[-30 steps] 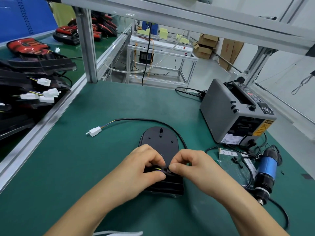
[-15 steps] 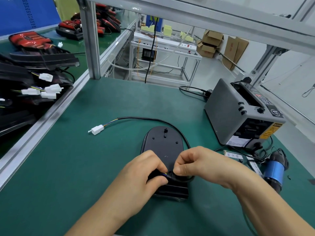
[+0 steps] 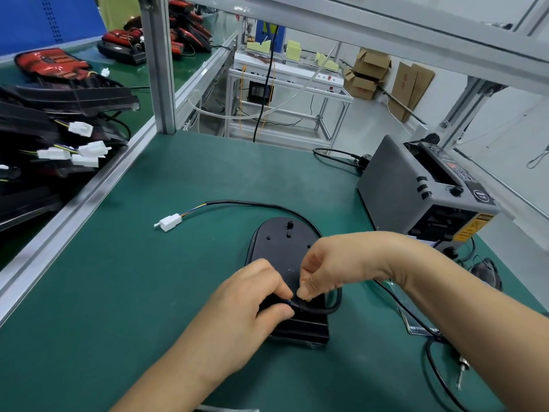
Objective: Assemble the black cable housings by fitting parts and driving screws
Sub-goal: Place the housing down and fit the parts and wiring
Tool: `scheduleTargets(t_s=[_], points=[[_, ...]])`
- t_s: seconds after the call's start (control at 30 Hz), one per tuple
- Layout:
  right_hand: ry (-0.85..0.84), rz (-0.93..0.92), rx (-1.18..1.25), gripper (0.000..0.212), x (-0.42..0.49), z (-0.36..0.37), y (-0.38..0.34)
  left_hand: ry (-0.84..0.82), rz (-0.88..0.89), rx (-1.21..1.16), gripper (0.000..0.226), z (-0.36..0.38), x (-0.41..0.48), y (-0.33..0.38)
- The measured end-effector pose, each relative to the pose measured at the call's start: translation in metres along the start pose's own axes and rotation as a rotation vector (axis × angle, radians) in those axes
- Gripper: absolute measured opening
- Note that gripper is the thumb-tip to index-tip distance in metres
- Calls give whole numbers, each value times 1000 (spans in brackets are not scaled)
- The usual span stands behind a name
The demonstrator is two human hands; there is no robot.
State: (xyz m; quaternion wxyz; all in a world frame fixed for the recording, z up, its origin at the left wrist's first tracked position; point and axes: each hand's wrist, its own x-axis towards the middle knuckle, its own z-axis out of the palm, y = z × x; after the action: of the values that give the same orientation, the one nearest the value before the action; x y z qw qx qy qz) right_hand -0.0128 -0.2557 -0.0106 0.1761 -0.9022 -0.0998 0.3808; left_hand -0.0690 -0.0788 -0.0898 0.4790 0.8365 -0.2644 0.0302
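Observation:
A black cable housing (image 3: 283,248) lies flat on the green bench mat, its rounded end pointing away from me. A black cable (image 3: 255,204) runs from it in an arc to a white connector (image 3: 170,222) on the mat at the left. My left hand (image 3: 252,298) grips the near part of the housing, thumb and fingers pinching the cable where it enters. My right hand (image 3: 329,263) pinches the same cable from above; the cable loops out to the right of the fingers. The joint itself is hidden by my fingers.
A grey tape dispenser (image 3: 427,191) stands at the right. An electric screwdriver tip (image 3: 462,371) with its cord lies at the near right by a small parts bag (image 3: 416,322). Finished black and red housings with white connectors (image 3: 59,120) pile beyond the aluminium rail on the left.
My right hand has lifted and turned, pulling the cable into a loop on the housing's right side. The left hand keeps its grip. The view has shifted a little.

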Motion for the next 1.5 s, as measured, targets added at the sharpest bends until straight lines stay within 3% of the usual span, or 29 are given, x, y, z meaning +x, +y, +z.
scheduleTargets(t_s=[0.37,0.53,0.83,1.0,1.27,1.5], points=[[-66,40,55,16,5,-5,0,-8,-48,20,21,2,0,3],[-81,41,55,13,6,-6,1,102,-55,38,15,12,0,9],[-82,42,69,16,9,-6,4,97,167,252,15,14,-5,6],[-86,46,60,15,10,-7,3,142,125,136,6,15,-6,5],[-73,18,101,16,10,-5,7,150,230,387,13,18,-10,5],[-86,-5,120,16,11,-4,10,209,217,426,24,22,-11,9]])
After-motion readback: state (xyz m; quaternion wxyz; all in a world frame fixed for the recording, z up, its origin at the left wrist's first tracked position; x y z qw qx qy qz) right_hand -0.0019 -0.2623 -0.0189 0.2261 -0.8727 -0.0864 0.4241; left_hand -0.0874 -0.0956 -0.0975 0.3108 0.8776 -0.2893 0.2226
